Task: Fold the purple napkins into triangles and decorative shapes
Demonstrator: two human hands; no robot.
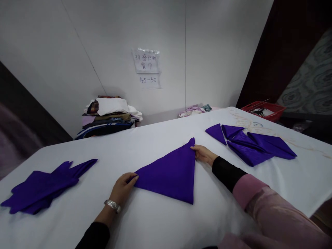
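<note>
A purple cloth napkin (171, 173), folded into a triangle, lies on the white-covered table (153, 224) in front of me. My left hand (124, 186), with a silver bracelet at the wrist, pinches its left corner. At the upper right corner, my right hand (203, 154) grips the edge between thumb and fingers. Off to the right rest several folded purple napkins (259, 148), some overlapping. A loose pile of purple napkins (44, 186) lies at the left, its layers uneven and pointed at the edges.
Behind the table stands a stack of folded clothes (111, 116) by the wall. More fabric (193, 110) sits at the back edge. A red basket (275, 112) is at the far right corner. A handwritten paper sign (147, 69) hangs on the wall.
</note>
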